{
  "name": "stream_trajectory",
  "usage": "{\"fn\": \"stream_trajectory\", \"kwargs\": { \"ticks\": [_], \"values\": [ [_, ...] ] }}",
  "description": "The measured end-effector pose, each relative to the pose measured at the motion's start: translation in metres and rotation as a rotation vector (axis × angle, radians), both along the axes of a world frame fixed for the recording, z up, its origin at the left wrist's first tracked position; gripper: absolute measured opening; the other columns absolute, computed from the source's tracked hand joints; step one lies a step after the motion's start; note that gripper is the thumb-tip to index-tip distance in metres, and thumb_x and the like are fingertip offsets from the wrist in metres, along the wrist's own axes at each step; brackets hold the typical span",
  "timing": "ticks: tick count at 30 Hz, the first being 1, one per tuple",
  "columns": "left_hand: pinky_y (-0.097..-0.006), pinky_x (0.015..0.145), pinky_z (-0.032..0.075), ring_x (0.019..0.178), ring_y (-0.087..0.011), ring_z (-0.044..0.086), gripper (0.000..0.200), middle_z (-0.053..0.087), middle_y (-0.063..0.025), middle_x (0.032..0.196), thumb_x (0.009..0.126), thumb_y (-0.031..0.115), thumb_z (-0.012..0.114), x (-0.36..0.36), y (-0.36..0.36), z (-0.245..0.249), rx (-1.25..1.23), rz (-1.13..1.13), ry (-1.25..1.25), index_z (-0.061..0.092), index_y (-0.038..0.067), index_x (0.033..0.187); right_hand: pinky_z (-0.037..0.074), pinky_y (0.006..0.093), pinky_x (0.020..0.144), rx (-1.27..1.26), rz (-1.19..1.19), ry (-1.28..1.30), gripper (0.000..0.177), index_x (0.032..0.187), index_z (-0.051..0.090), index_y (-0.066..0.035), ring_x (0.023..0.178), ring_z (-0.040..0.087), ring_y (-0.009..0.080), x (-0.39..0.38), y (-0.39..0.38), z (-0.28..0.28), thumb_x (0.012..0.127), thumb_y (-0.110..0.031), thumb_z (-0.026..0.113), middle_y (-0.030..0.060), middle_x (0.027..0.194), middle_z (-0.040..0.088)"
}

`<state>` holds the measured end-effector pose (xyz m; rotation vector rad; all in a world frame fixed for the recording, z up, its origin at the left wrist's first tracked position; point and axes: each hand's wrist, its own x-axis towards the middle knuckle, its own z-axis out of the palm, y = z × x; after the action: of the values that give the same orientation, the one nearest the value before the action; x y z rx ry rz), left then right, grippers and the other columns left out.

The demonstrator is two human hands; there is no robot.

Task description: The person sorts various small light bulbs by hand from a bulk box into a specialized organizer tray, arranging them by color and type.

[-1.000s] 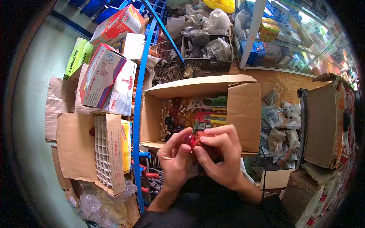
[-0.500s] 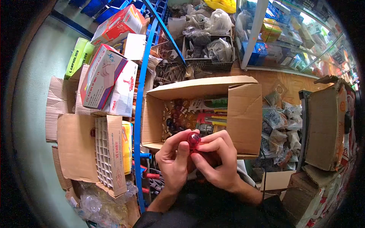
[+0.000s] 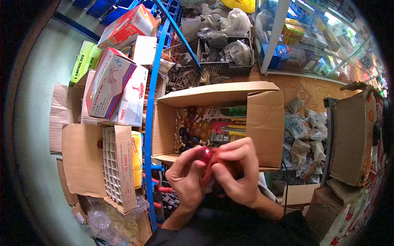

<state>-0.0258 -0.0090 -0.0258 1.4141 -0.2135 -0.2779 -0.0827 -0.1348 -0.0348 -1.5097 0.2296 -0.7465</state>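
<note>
Left hand (image 3: 184,174): narrowed to a pinch, thumb and forefinger holding a small, round, glossy red glass bulb (image 3: 204,154).
Right hand (image 3: 240,174): also narrow, thumb and fingers gathered on a crumpled reddish-brown cloth (image 3: 208,170); the fingertips are slightly blurred.
Red bulb: up between the two hands, over the near edge of a wide, open brown cardboard box (image 3: 165,131); its rounded glass shows, its lower part is hidden.
Change at the bulb: half a second ago the glass stood out clear between the fingertips, with the cloth mostly hidden; now the cloth is bunched against its right side. I take this to mean that the cloth is being worked on the glass again; whether it rubs or merely wraps, I cannot tell.
Wrists: both forearms slant inward and up from the black garment (image 3: 230,227), the fingers of the two hands meeting at the bulb.
Inside the box: small dark-blue glass bulbs (image 3: 184,132) at the left, a red-and-dark flat pack (image 3: 218,130) nearer the right.
Left of the box: a blue metal upright (image 3: 151,110).
Right of it: clear plastic bags of small parts (image 3: 298,128).
</note>
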Motion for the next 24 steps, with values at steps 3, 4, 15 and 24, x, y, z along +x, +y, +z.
{"fn": "stream_trajectory", "kwargs": {
  "ticks": [3, 4, 15, 24],
  "values": [
    [-0.0283, 0.092, 0.052, 0.104, -0.0145, 0.066, 0.038, 0.072, -0.0113, 0.117, 0.095, 0.012, 0.074, 0.002, 0.0, -0.001, 0.002, -0.011, -0.013, 0.066, -0.006, 0.129, 0.051, 0.037, 0.082, 0.013, 0.013, 0.019, 0.025, 0.1, 0.065, -0.003, 0.094, 0.063, 0.0287, -0.001, 0.006, -0.003, 0.081, -0.004, 0.082, 0.0167, 0.103, 0.063],
    [-0.0281, 0.093, 0.052, 0.104, -0.0146, 0.066, 0.039, 0.072, -0.0122, 0.118, 0.095, 0.01, 0.074, 0.003, 0.001, -0.003, 0.042, -0.041, -0.031, 0.065, -0.006, 0.13, 0.052, 0.0369, 0.081, 0.02, -0.011, 0.017, 0.025, 0.1, 0.065, -0.003, 0.094, 0.063, 0.0287, -0.001, 0.004, -0.004, 0.082, -0.004, 0.081, 0.0166, 0.102, 0.063],
    [-0.0266, 0.094, 0.051, 0.104, -0.0131, 0.064, 0.043, 0.066, -0.008, 0.12, 0.098, -0.004, 0.062, 0.016, -0.008, 0.013, 0.184, -0.248, 0.054, 0.058, -0.002, 0.14, 0.053, 0.0375, 0.082, -0.108, -0.03, 0.001, 0.023, 0.099, 0.067, -0.003, 0.094, 0.065, 0.0295, 0.007, -0.018, 0.001, 0.082, -0.006, 0.082, 0.0167, 0.102, 0.066],
    [-0.0245, 0.088, 0.046, 0.097, -0.0114, 0.055, 0.047, 0.054, -0.0025, 0.112, 0.1, 0.011, 0.065, 0.019, -0.012, 0.015, 0.223, -0.342, -0.033, 0.055, 0.0, 0.145, 0.052, 0.0381, 0.082, -0.029, -0.012, 0.003, 0.02, 0.098, 0.066, -0.003, 0.094, 0.064, 0.0289, 0.006, -0.019, -0.003, 0.084, -0.006, 0.08, 0.016, 0.102, 0.065]
  ]
}}
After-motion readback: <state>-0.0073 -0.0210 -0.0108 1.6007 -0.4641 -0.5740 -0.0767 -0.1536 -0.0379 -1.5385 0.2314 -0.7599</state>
